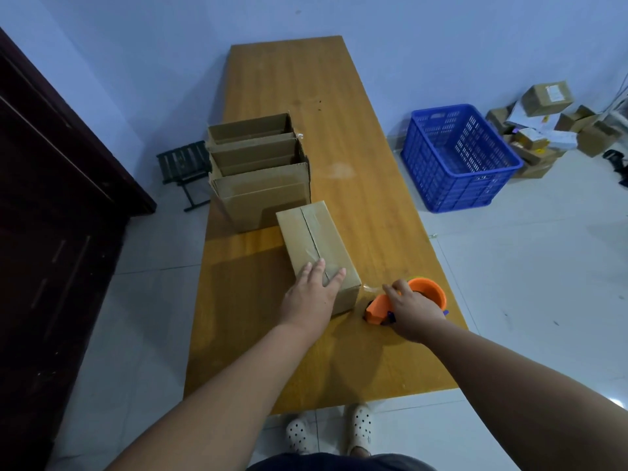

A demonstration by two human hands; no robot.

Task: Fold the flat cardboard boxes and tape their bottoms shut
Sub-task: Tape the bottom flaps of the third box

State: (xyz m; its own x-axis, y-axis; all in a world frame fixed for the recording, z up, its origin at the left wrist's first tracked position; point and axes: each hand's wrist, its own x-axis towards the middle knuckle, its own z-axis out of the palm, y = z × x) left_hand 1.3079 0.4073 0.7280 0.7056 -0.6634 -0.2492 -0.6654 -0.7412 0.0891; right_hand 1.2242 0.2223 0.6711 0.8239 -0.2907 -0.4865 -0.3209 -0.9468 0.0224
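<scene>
A folded cardboard box (312, 243) lies bottom-up on the wooden table (356, 171), with clear tape along its centre seam. My left hand (311, 294) presses flat on the box's near end, fingers straight. My right hand (413, 309) grips an orange tape dispenser (426, 294) on the table just right of the box. A strip of clear tape (368, 287) stretches from the dispenser to the box's near right corner. Behind the box stand three open-topped folded boxes (258, 164) in a row.
A blue plastic crate (458, 158) sits on the floor right of the table. A pile of small cardboard parcels (547, 124) lies in the far right corner. A dark wooden cabinet (51, 215) stands at the left, a small black stool (185, 168) beyond it.
</scene>
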